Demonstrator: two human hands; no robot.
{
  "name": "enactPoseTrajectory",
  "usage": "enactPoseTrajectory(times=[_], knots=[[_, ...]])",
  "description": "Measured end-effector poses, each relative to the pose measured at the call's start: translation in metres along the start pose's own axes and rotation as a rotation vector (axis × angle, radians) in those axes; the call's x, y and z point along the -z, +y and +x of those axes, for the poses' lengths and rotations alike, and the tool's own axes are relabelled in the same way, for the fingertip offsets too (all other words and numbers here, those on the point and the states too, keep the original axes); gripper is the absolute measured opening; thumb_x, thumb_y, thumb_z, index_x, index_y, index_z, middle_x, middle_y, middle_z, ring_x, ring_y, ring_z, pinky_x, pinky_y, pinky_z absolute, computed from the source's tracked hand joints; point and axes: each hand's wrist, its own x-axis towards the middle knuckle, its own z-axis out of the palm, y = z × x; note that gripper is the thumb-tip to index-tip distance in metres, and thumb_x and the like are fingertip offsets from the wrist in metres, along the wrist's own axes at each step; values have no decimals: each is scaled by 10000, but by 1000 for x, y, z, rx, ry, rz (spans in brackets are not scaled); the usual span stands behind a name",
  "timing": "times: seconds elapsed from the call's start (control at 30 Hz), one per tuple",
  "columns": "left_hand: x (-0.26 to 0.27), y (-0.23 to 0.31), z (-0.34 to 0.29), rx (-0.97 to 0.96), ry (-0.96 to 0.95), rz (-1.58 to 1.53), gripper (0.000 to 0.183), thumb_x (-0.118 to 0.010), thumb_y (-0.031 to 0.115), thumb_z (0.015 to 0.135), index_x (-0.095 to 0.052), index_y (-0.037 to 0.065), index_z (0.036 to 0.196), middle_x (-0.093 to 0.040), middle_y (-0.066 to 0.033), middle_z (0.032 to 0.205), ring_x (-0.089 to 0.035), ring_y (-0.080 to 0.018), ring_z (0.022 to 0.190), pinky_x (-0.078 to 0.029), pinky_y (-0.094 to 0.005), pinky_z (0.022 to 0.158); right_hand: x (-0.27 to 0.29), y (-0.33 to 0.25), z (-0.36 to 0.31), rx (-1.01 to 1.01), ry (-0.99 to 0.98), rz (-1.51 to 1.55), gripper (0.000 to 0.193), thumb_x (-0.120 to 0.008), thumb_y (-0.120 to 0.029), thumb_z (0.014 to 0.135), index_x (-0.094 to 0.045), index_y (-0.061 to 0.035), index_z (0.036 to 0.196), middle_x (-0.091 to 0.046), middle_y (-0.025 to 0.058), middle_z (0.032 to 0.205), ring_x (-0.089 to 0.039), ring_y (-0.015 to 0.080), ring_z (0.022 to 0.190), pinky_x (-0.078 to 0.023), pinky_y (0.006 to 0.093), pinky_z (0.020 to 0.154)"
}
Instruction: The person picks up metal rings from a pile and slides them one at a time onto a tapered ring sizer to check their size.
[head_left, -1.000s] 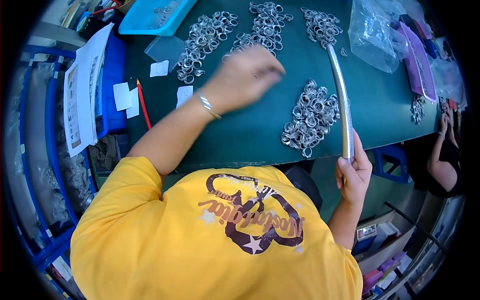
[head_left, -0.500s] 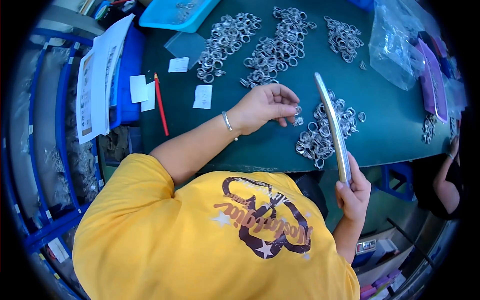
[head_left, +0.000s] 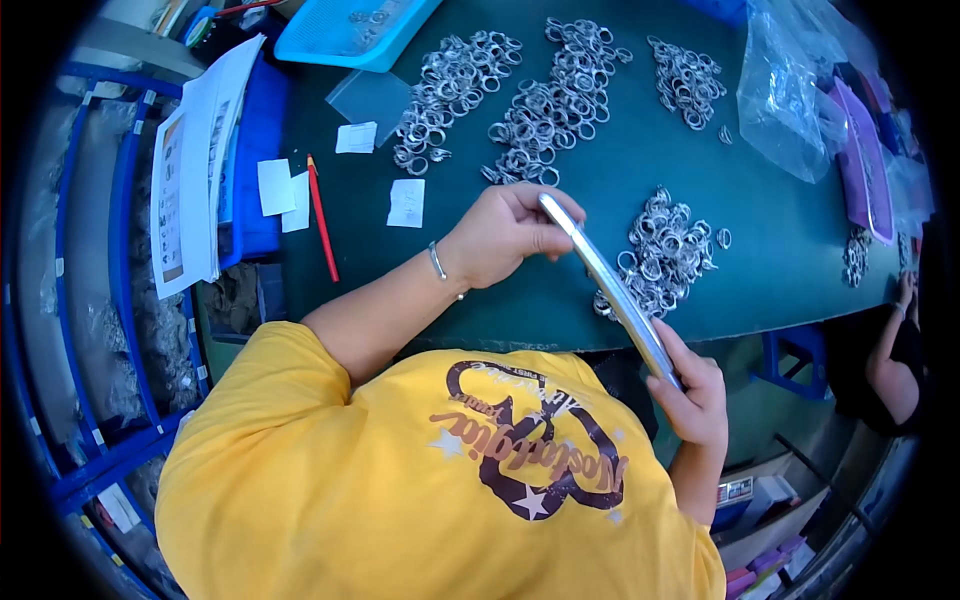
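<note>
Centre frame: left hand pinches the upper tip of a long metal rod; right hand clamps its lower end. The rod slants over the green bench, beside a pile of metal rings.

We work at a dark green desk. Three heaps of metal rings lie toward its far side, and a fourth heap sits near the front edge. A red pencil lies at the left beside small white paper slips. A light blue tray rests at the far left corner, a clear plastic bag to the right.
</note>
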Motion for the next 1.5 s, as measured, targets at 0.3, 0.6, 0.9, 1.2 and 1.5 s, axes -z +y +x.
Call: enactPoseTrajectory(times=[0.3, 0.6, 0.9, 1.2, 1.5], knots=[[5, -6, -6, -55, -110, -21, 230, -709, -10, 689, -618, 1, 899, -547, -76, 901, -555, -139, 792, -467, -208, 683, -1, -9, 13, 12, -78, 9, 541, -554, 31, 703, -470, 16, 1237, -604, 130, 798, -589, 140, 680, -441, 233, 667], [22, 23, -25, -193, 243, -120, 199, -644, -39, 733, -600, -12, 925, -574, -65, 812, -552, -115, 699, -454, -208, 620, -1, 2, 0, -190, -97, 402, 577, -577, 40, 702, -446, 23, 1264, -553, 6, 692, -422, 17, 433, -306, 179, 378], [105, 41, -47, -323, 821, 1225, 226, -665, 56, 730, -624, -5, 944, -595, -112, 861, -604, -162, 706, -484, -249, 662, 1, 0, -7, -193, 77, 298, 581, -529, 8, 722, -415, 12, 1292, -519, 13, 688, -410, 21, 410, -306, 161, 368], [65, 35, -35, -716, 735, 1269, 100, -616, 18, 754, -628, 14, 853, -564, -107, 840, -566, -216, 690, -466, -288, 638, 4, -3, -19, -203, 220, 337, 577, -519, 43, 748, -391, 4, 1309, -502, -8, 693, -374, 11, 403, -271, 156, 367], [-19, -25, 15, -411, -6, 932, 112, -648, 139, 784, -608, 35, 799, -568, -62, 893, -573, -161, 783, -473, -280, 687, -1, -8, -18, -174, 241, 348, 565, -532, 15, 756, -392, 17, 1304, -508, -2, 687, -394, 11, 420, -282, 147, 380]])
